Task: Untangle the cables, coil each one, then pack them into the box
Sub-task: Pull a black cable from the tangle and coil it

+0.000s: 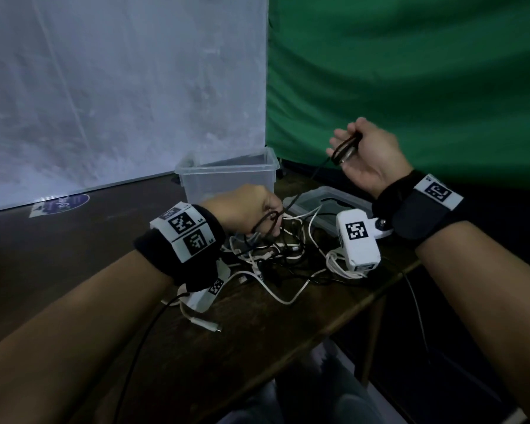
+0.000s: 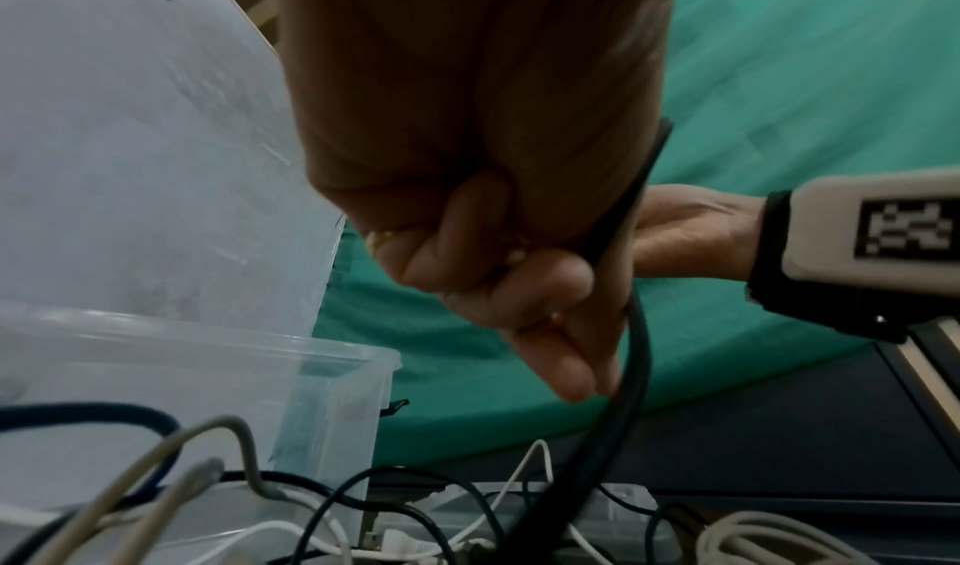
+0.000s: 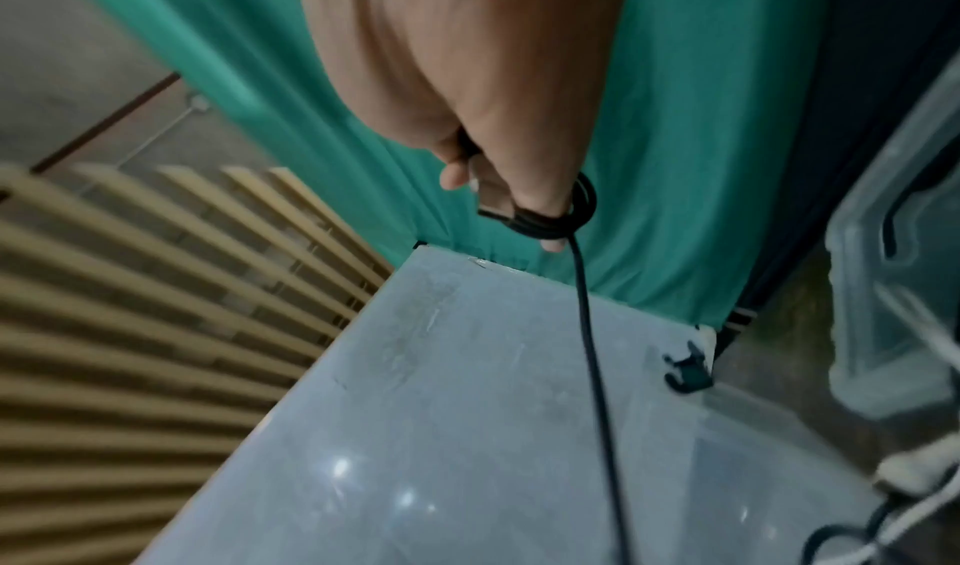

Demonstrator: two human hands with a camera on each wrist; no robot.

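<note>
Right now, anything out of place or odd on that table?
Only the expected mess: black and white cables lie tangled in a heap beside the clear plastic box, and one white connector end trails toward the near table edge. No damage visible.

A tangle of black and white cables (image 1: 276,255) sprawled at frame centre. A black cable (image 1: 344,149) looped in small coils at upper right, trailing down. Behind, the clear plastic box (image 1: 227,175) stood upright, open.
</note>
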